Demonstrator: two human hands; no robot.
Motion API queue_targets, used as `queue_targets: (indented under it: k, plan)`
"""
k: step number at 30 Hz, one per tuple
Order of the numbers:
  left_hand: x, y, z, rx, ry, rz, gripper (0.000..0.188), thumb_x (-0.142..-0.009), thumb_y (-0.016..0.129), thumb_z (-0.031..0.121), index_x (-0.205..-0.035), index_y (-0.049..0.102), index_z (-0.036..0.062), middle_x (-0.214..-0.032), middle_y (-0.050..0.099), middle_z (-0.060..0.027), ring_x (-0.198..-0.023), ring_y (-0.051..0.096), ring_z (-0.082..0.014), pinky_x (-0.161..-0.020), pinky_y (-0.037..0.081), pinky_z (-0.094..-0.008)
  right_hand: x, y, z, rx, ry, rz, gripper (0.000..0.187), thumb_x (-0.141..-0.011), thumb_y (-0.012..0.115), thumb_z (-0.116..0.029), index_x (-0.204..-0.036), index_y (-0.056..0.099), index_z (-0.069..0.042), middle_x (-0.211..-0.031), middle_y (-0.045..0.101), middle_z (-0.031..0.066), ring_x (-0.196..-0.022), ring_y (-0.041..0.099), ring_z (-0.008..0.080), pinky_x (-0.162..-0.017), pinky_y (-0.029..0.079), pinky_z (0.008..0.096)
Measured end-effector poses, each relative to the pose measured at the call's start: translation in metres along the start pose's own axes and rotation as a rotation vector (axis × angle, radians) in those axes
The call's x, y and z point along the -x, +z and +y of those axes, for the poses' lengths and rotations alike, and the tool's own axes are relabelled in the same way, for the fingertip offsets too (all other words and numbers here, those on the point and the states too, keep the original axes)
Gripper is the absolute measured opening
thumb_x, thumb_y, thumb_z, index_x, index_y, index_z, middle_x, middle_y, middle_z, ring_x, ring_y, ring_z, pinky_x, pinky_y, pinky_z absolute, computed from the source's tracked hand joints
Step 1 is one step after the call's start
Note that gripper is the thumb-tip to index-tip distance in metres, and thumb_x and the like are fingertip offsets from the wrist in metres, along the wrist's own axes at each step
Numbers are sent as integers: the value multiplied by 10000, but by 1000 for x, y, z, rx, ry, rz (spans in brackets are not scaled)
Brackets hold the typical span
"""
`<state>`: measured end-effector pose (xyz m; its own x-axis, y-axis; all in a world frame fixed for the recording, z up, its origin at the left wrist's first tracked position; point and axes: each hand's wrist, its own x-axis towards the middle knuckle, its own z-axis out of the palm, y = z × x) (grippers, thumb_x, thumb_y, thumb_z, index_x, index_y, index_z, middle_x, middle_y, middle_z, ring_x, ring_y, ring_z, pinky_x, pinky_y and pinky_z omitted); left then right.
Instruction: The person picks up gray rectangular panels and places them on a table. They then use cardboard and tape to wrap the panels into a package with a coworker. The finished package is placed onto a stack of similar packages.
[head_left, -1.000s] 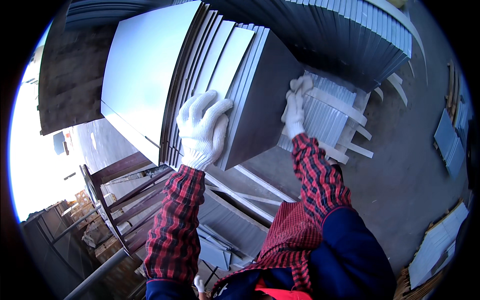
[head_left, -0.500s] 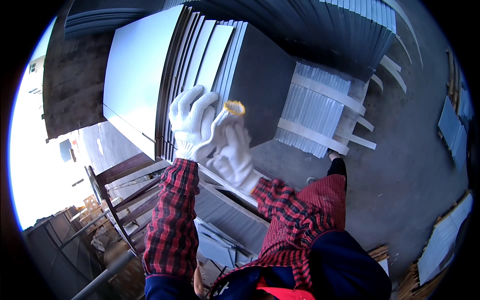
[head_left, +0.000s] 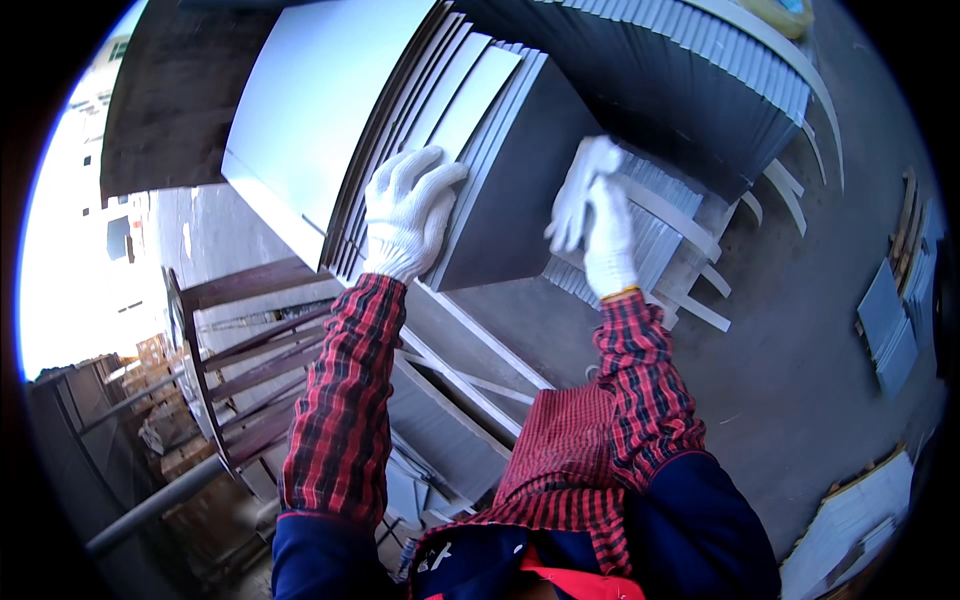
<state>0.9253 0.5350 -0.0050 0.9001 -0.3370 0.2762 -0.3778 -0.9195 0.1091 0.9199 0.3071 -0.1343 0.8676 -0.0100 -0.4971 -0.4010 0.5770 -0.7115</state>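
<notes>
My left hand, in a white knitted glove, rests against the edges of the standing stack of flat panels. Its fingers are bent and slightly apart, and I see no panel lifted between them. To the right, my right hand is raised in front of the stack's dark grey face. It wears a white glove with a yellow-edged cuff. A loose white glove appears to be held in it, with its fingers hanging down, though motion blurs this part. Both forearms wear red and black checked sleeves.
A large pale panel leans at the left of the stack. Strapped grey panels lie beyond my right hand, near another long row. A dark red metal rack stands at lower left. More panels lie on the right.
My right hand has moved away from the left, to the right and up, with the loose glove. My left hand stays at the panel edges. The whole view has turned a little.
</notes>
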Motion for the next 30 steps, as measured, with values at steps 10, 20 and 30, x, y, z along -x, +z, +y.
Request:
queue_targets:
  k: [10,20,30]
  plan:
    - [-1,-6,-1,20,-9,-27,270,-866,670,124,-1127,700,186,-1246,603,-128,-1169,551,-345,-1006,438,-470,-139,47,-293,1479,-1200,153,504,-997,479,-459,-1262,548,-36,-1173,632,196,-1106,591,370,-965,433,446]
    - [9,-2,-6,-44,-83,-111,343,-906,639,418,-1194,677,236,-1317,580,-95,-1249,514,-334,-1066,406,-481,-38,60,-63,1204,-1359,-891,417,-855,642,-30,-1269,638,-83,-1233,629,135,-1191,577,319,-1070,426,470]
    - [8,-5,-7,-8,-125,-201,369,-956,552,484,-1238,663,273,-1389,531,-89,-1294,469,-326,-1115,335,-490,-39,56,-71,1181,-1397,-936,437,-813,685,-21,-1239,677,-116,-1223,659,104,-1184,595,310,-1069,426,472]
